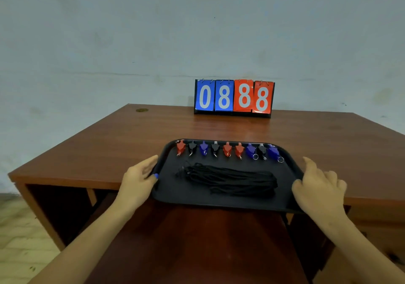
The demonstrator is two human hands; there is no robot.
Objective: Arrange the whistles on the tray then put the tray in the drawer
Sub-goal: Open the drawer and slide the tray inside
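The black tray (173, 193) overhangs the desk (122, 143) edge, carrying 9 whistles (228, 149) in a row and loose cords (230, 179). Left hand (137, 182) grips its left rim; right hand (318, 188) holds the right rim, forefinger raised. It is probably light and stiff; whistles may slide, so keep it level.

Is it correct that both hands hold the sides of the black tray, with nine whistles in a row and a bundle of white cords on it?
Not quite: the head view shows the cords are black, not white. The rest holds: the left hand and right hand hold the sides of the black tray, with nine whistles in a row.
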